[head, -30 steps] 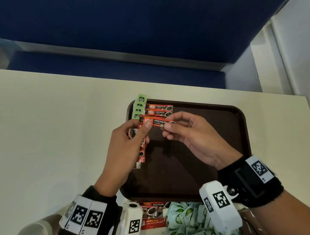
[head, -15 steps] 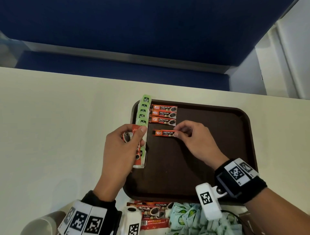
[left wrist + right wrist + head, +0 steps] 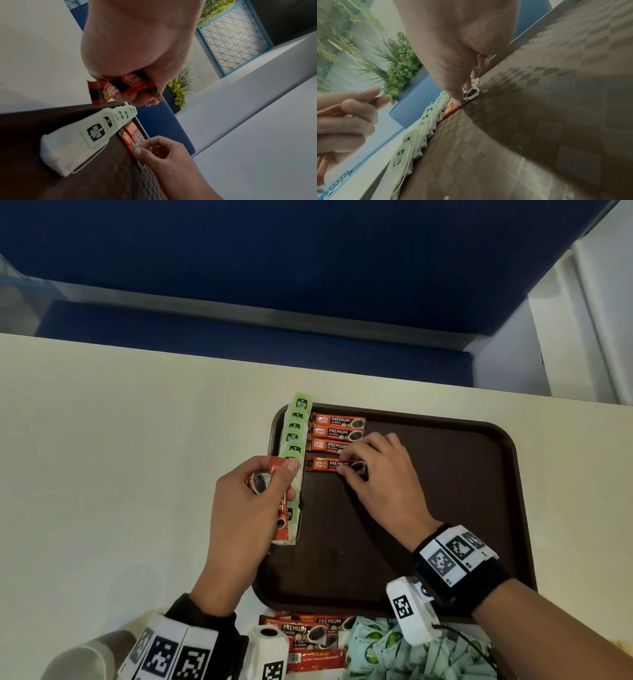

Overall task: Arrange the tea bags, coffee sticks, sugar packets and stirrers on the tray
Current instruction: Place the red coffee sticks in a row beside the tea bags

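Observation:
A dark brown tray (image 3: 445, 508) lies on the cream table. Several green-tagged tea bags (image 3: 296, 433) overlap in a column along its left edge. Three red coffee sticks (image 3: 337, 433) lie stacked in rows beside them at the tray's far left. A fourth coffee stick (image 3: 325, 464) lies flat just below them; my right hand (image 3: 349, 465) pinches its right end, thumb and fingers curled over it (image 3: 137, 150). My left hand (image 3: 274, 477) hovers over the tea bag column and grips a bundle of coffee sticks (image 3: 120, 86).
More coffee sticks (image 3: 308, 635) and a heap of pale green sugar packets (image 3: 394, 648) lie at the table's near edge, below the tray. The tray's middle and right show bare floor. A blue bench runs behind the table (image 3: 102, 474).
My right hand drew one coffee stick from the left hand's bundle, carried it down and laid it on the tray below the third stick. The left hand stayed with its bundle.

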`<state>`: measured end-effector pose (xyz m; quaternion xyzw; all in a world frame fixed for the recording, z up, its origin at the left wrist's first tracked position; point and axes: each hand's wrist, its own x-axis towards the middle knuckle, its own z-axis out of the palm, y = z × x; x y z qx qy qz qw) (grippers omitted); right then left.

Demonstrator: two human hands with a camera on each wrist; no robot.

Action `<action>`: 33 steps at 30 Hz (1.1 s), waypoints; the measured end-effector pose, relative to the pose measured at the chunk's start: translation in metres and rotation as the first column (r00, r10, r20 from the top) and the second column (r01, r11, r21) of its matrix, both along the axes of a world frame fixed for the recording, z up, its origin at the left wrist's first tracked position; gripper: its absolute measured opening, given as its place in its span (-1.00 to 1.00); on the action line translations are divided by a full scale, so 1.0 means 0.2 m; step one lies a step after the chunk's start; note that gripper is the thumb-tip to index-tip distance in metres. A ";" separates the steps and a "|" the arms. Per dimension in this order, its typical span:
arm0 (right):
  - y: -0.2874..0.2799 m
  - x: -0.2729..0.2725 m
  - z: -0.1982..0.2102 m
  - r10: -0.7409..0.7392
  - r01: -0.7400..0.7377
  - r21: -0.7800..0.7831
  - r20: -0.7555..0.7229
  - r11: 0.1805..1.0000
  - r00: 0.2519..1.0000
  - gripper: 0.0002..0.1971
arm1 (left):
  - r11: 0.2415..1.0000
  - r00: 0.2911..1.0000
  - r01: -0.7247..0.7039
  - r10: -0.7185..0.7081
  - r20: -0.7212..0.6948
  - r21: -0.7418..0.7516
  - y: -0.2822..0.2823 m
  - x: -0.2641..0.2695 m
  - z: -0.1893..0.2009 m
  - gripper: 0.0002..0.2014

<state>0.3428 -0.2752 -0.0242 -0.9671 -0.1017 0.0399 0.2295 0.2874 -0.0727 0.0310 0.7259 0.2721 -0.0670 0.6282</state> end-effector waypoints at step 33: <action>0.06 -0.18 0.34 0.229 0.503 0.775 -0.607 0.382 0.761 -0.54 | 0.987 0.991 0.073 -0.056 0.118 -0.142 -0.11 0.05 0.06 -0.74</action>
